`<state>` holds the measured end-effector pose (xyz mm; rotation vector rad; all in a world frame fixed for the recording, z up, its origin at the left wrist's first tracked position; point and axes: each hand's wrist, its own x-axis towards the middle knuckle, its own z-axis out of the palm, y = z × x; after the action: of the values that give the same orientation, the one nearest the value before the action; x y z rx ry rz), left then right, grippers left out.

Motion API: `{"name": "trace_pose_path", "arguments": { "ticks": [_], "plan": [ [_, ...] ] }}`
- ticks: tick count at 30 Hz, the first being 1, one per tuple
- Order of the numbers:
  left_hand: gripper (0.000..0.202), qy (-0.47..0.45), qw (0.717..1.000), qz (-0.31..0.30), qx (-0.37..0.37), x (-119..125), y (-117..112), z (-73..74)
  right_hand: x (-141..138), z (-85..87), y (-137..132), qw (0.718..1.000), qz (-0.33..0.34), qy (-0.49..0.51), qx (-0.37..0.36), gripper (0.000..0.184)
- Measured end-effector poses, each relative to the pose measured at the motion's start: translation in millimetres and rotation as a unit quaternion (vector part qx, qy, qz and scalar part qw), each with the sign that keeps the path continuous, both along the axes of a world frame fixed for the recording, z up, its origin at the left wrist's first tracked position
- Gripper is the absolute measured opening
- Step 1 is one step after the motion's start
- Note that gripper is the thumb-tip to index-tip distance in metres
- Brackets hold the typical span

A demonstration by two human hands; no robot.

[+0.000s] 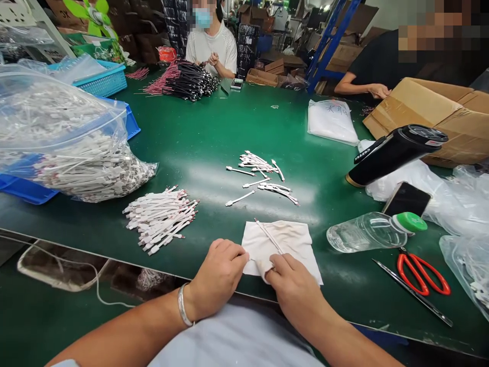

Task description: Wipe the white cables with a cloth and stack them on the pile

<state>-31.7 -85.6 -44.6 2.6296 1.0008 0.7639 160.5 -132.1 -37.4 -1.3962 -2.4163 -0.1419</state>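
Note:
A white cloth (pixel 301 237) lies flat near the table's front edge. My right hand (pixel 292 275) pinches a folded corner of it. My left hand (pixel 225 267), a bracelet on its wrist, is closed at the cloth's left side. From its fingertips a short bit of white cable (pixel 251 260) runs toward the fold, mostly hidden by fingers and cloth. Another white cable (pixel 269 235) lies slantwise on the cloth. Beyond it are loose white cables (pixel 255 163) with small connectors. A denser pile of white cables (pixel 160 216) sits left of my hands.
At left, a big clear bag of cables (pixel 95 168) rests on a blue tray (pixel 28 191). On the right are a water bottle (pixel 367 233), red-handled scissors (pixel 422 272), a metal pen-like tool (pixel 412 293), a phone (pixel 408 199) and a black tumbler (pixel 397 153). Two people sit across the table.

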Motion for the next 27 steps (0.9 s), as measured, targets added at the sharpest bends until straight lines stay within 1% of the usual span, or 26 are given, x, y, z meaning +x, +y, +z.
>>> {"name": "trace_pose_path", "arguments": {
  "ticks": [2,4,7,9,11,14,17,20,22,24,27],
  "plan": [
    [0.021,-0.001,1.0,-0.002,-0.002,0.6,0.4,1.2,-8.4,-2.8,3.2,1.0,-0.003,-0.002,0.005,0.026],
    [0.022,-0.003,1.0,-0.003,-0.005,0.9,0.8,2.3,-8.2,-4.0,2.2,0.999,0.007,-0.02,0.024,0.026],
    [0.021,-0.007,1.0,-0.003,-0.008,0.7,1.3,2.8,5.4,-2.7,-4.4,0.997,0.023,-0.069,0.037,0.027],
    [0.022,-0.009,1.0,-0.004,-0.011,0.6,1.6,2.5,12.8,-1.5,-6.9,0.995,0.023,-0.089,0.025,0.027],
    [0.021,-0.011,1.0,-0.005,-0.014,0.7,1.8,2.1,11.3,-1.5,-4.7,0.997,0.025,-0.073,0.016,0.026],
    [0.02,-0.014,1.0,-0.004,-0.012,1.1,1.7,1.9,-2.3,-3.3,3.2,0.999,0.023,-0.03,0.023,0.025],
    [0.019,-0.015,1.0,-0.003,-0.014,1.1,1.4,1.9,-6.5,-4.6,3.0,0.998,0.024,-0.047,0.037,0.024],
    [0.02,-0.019,0.999,0.0,-0.026,0.7,1.2,1.8,10.0,-6.1,-10.8,0.994,0.032,-0.1,0.03,0.025],
    [0.021,-0.025,0.999,0.002,-0.037,0.2,1.2,1.3,24.6,-8.5,-22.2,0.993,0.015,-0.112,0.027,0.029],
    [0.021,-0.034,0.998,0.002,-0.051,-0.6,1.6,0.9,35.3,-11.5,-31.1,0.996,-0.001,-0.091,0.021,0.033],
    [0.019,-0.06,0.994,0.003,-0.095,-3.4,3.1,1.7,41.3,-14.4,-38.6,0.999,-0.034,-0.02,-0.003,0.037]
  ]
}}
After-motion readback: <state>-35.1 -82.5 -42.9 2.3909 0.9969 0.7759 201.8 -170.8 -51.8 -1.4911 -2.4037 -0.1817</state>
